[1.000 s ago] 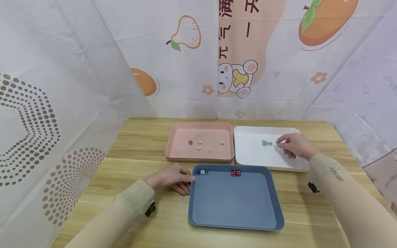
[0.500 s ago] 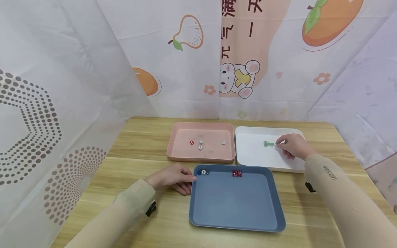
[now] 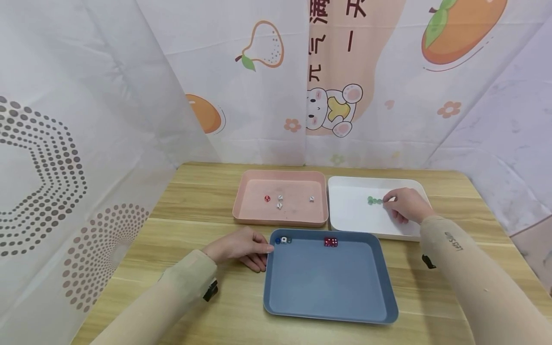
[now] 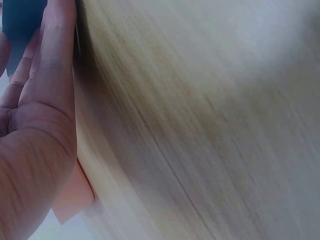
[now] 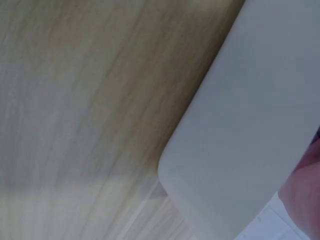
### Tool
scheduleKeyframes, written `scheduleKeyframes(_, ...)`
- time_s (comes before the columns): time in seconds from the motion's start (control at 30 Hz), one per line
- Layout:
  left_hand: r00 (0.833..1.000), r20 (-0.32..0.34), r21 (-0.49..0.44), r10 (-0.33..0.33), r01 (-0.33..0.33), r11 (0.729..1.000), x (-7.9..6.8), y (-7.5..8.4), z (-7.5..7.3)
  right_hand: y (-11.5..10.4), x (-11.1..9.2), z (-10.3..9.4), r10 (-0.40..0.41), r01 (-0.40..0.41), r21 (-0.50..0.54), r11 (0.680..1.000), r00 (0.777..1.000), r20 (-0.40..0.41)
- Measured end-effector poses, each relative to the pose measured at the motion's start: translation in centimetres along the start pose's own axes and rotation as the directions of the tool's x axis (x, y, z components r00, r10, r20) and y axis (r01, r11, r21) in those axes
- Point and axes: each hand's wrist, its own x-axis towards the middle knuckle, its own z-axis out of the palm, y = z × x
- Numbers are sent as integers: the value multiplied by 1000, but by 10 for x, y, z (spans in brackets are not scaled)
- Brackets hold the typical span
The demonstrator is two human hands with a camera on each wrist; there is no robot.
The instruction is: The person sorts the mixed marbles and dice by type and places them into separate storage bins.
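Note:
My left hand (image 3: 241, 249) grips the left rim of the blue tray (image 3: 327, 287), thumb on the rim and fingers outside below it. In the left wrist view that hand (image 4: 45, 100) lies against the tray's dark wall (image 4: 22, 22). My right hand (image 3: 407, 205) reaches into the white tray (image 3: 349, 218), thumb and forefinger close together right at the small translucent green pieces (image 3: 374, 200). I cannot tell whether it pinches one. In the right wrist view the tray's wall (image 5: 240, 130) covers most of that hand (image 5: 305, 200).
A pink tray (image 3: 302, 218) at the back holds a red die (image 3: 267, 198) and several white dice (image 3: 279, 206). Inside the blue tray, two red dice (image 3: 330, 242) and a small blue, white and green group (image 3: 283, 240) sit along the far side. Curtains (image 3: 258, 143) hang behind the wooden table (image 3: 202, 206).
My right hand has shifted slightly left, its fingertips coming right up to the green pieces. My left hand stays on the blue tray's rim. The head view has shifted a little.

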Motion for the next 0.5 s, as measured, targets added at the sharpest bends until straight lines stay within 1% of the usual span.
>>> scheduleKeyframes(0.5, 1000, -1, 2, 0, 0, 1000, 0, 0, 1, -1, -7, -5, 24, -24, -6, 1000, 1000, -10)
